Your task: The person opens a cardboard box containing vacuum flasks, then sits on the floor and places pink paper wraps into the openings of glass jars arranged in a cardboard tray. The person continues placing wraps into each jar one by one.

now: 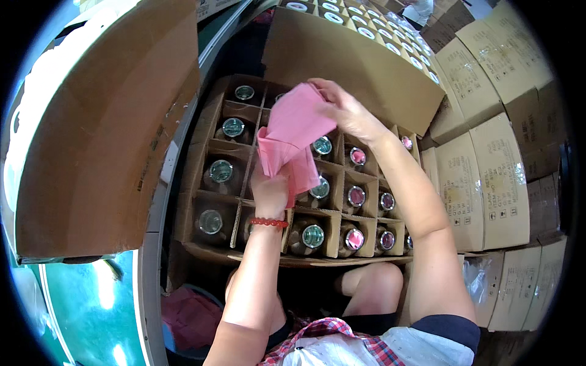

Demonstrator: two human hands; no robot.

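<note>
A pink plastic bag point(294, 133) is held up over an open carton point(201, 241) with cardboard dividers. My left hand point(270, 190) grips the bag's lower edge; a red bead bracelet circles that wrist. My right hand point(348, 110) pinches the bag's top corner. In the carton's cells stand bottles seen from above, some with green caps point(221, 171), others with pink caps point(356, 196). The bag hides the cells in the middle of the carton.
A large brown cardboard flap point(104, 128) rises at the left. Closed cartons point(488, 183) are stacked at the right. Another open carton of white-capped bottles point(366, 30) lies at the back. More pink bags point(189, 314) sit in a bin by my knee. A green surface point(85, 305) lies at lower left.
</note>
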